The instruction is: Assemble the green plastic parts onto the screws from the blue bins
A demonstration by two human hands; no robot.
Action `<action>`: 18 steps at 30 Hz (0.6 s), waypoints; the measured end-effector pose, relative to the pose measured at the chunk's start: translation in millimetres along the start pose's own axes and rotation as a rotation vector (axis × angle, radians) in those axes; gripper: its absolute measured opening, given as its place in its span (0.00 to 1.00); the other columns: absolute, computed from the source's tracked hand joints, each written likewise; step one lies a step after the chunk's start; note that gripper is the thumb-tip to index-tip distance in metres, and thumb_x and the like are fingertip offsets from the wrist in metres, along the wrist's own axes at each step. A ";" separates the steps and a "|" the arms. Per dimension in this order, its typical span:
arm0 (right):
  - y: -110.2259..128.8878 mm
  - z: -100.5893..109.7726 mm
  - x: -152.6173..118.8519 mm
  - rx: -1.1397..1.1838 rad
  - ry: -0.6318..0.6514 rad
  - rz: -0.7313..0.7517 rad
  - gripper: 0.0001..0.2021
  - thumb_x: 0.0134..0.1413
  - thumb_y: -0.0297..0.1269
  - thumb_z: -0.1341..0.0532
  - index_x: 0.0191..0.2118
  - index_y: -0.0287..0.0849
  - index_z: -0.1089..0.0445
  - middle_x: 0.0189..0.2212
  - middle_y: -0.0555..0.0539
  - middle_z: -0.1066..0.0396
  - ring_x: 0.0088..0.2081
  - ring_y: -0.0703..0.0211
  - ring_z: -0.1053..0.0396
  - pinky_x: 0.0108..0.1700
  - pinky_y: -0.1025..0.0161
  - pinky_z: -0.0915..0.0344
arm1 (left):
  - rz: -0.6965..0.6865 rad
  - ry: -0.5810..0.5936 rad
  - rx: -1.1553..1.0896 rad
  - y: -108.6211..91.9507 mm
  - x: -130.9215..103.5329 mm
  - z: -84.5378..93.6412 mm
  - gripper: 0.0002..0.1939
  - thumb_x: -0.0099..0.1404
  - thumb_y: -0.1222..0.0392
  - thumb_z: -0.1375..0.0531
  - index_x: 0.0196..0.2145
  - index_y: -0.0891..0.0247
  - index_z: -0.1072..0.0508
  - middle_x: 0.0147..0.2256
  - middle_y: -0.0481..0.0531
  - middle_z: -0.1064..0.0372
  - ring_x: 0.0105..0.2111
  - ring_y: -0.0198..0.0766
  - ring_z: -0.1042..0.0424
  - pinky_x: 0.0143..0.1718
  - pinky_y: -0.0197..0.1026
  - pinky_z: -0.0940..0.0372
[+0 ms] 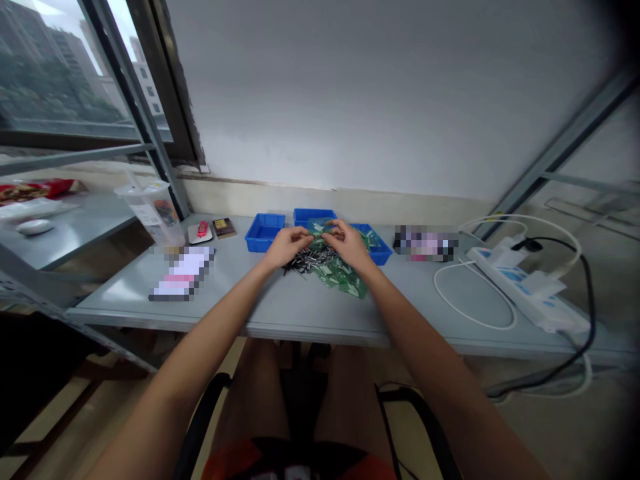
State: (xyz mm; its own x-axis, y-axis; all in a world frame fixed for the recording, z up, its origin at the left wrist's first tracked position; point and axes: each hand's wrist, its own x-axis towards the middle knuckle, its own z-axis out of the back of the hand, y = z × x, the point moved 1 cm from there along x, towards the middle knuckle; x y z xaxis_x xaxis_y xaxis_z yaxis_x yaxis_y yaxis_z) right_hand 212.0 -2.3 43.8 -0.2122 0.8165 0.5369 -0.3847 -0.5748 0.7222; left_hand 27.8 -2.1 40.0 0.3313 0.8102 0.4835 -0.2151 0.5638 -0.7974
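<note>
Both hands meet over the middle of the grey table, fingertips close together. My left hand (289, 246) and my right hand (348, 244) pinch a small green packet (318, 235) between them. Beneath the fingers lies a heap of dark and silvery small metal parts (311, 258). Several green packets (344, 279) are spread at its right, toward the table's front. Behind the hands are a blue bin (265, 233) at left, which looks bare inside, another blue bin (314, 214) in the middle, and a blue bin (381, 255) at right with green packets in it.
On the left of the table (295, 307) are a phone (183, 273), a plastic cup (156, 215), a small white dish (200, 233) and a dark box (224, 227). To the right lie a blurred-out object (426, 243), a white power strip (530, 290) and looping cables.
</note>
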 end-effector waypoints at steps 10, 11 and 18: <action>2.7 0.5 0.2 -0.160 -0.083 0.043 0.14 0.49 0.45 0.38 0.38 0.45 0.39 0.33 0.47 0.32 0.31 0.59 0.33 0.37 0.59 0.35 | -0.047 -0.016 -0.079 2.2 1.2 -2.6 0.11 0.59 0.54 0.41 0.31 0.66 0.31 0.28 0.49 0.33 0.26 0.31 0.34 0.31 0.38 0.35; 4.1 -0.8 -0.4 -0.150 -0.046 0.040 0.12 0.50 0.45 0.40 0.37 0.45 0.38 0.33 0.47 0.31 0.32 0.58 0.32 0.37 0.58 0.35 | -0.050 -0.008 -0.086 1.5 1.1 -3.2 0.10 0.59 0.55 0.42 0.32 0.66 0.31 0.30 0.50 0.32 0.27 0.32 0.33 0.32 0.39 0.35; 9.5 -9.9 -4.9 0.080 0.082 0.007 0.15 0.52 0.46 0.42 0.44 0.46 0.35 0.41 0.45 0.30 0.40 0.55 0.31 0.35 0.59 0.32 | -0.128 -0.020 0.057 -3.4 -0.4 -4.7 0.09 0.62 0.57 0.44 0.35 0.64 0.27 0.46 0.58 0.33 0.48 0.42 0.35 0.46 0.46 0.36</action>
State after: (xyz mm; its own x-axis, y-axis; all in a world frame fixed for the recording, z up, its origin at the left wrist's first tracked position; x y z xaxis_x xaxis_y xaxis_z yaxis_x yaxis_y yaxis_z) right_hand 200.6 -11.3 43.7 -0.2890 0.8121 0.5070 -0.3110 -0.5805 0.7525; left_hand 32.7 -5.0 40.8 0.3410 0.7338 0.5876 -0.2243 0.6705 -0.7071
